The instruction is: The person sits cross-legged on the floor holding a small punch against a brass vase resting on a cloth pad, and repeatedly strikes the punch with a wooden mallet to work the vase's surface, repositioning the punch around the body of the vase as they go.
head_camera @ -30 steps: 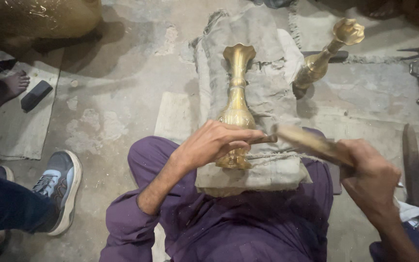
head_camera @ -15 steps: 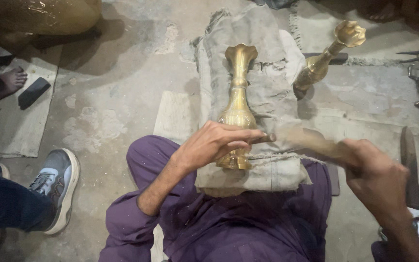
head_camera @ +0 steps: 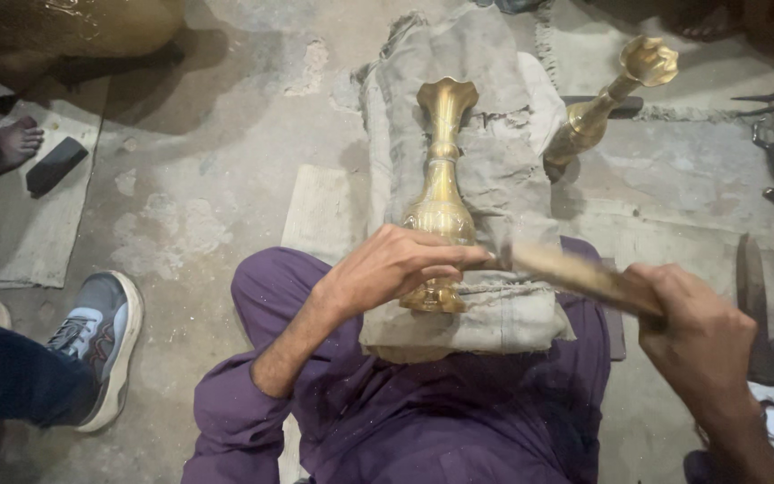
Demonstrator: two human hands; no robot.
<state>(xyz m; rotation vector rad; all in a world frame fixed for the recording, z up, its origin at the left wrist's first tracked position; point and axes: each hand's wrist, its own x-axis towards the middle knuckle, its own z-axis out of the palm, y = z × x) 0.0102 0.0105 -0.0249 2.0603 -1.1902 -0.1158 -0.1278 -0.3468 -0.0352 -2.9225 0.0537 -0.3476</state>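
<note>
Brass, tall fluted vase lies on a folded grey cloth pad across the seated person's lap, long axis running away from the body, flared mouth far. Left hand closes over its lower body near the foot. Right hand, off to the right, grips a flat wooden-handled tool whose tip meets the vase beside the left fingers.

Second tall brass vase leans at upper right. Grey sneaker at left. Black rectangular block on worn floor mat.
</note>
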